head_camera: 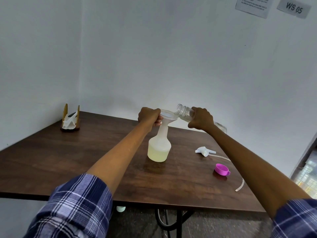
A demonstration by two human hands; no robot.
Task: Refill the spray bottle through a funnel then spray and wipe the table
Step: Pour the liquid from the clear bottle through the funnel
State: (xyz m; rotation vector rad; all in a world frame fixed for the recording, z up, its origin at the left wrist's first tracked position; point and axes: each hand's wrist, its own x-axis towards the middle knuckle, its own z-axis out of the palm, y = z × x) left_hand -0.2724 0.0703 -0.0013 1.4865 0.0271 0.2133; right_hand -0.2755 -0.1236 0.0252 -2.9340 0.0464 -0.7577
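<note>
Left hand (pixel 149 116) is curled round the rim of the funnel (pixel 165 117), fingers and thumb closed on it, so that the spout is kept seated in the neck of the spray bottle (pixel 159 145), which stands upright near the middle of the worktop (pixel 68 160), somewhat toward the far edge. Right hand (pixel 199 119) is wrapped round a clear refill bottle (pixel 184 112), tipped with its open threaded mouth over the funnel bowl; whether liquid is running at this instant cannot be told.

The spray bottle is translucent thin plastic and is judged light and slightly yielding, though steadier now, since pale yellowish liquid fills roughly its lower third. With the funnel on top it is top-heavy, so a hold at the neck or funnel rim is judged sound. A wet wall could be slippery. The refill bottle looks stiff and clear (glass or hard plastic cannot be told); a little clear liquid seems to lie in its lower side, and it is best gripped round the body, as is done.

The white trigger head (pixel 203 150) with its dip tube lies toward the right edge, and a purple cap (pixel 221 169) lies nearer the front right corner, mouth up. A napkin holder (pixel 70 120) with white tissue stands at the far left corner
</note>
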